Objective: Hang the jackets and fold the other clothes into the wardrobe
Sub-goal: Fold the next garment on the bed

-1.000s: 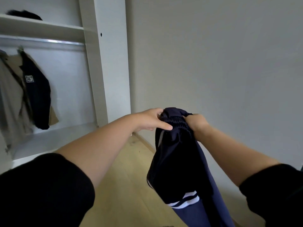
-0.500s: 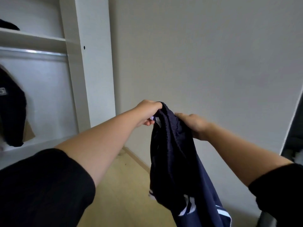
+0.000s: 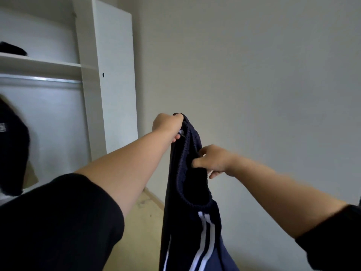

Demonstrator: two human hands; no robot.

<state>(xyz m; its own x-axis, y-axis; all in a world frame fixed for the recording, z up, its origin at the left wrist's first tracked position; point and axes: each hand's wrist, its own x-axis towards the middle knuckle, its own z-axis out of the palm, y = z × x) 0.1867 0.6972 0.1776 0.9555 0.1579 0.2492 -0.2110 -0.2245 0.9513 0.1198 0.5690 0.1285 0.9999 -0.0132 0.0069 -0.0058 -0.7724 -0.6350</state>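
Item: navy elasticated track trousers with white side stripes (image 3: 187, 212), hung mid-air right of white wardrobe (image 3: 115, 75). Change: left hand (image 3: 168, 125) rose, right hand (image 3: 214, 160) dropped. Both grips pinched the waistband, which had spread open, probably straightening for folding.

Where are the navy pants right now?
In the head view the navy pants hang at centre, in front of the wall, right of the wardrobe. The left hand holds the waistband higher up and the right hand pinches it lower.
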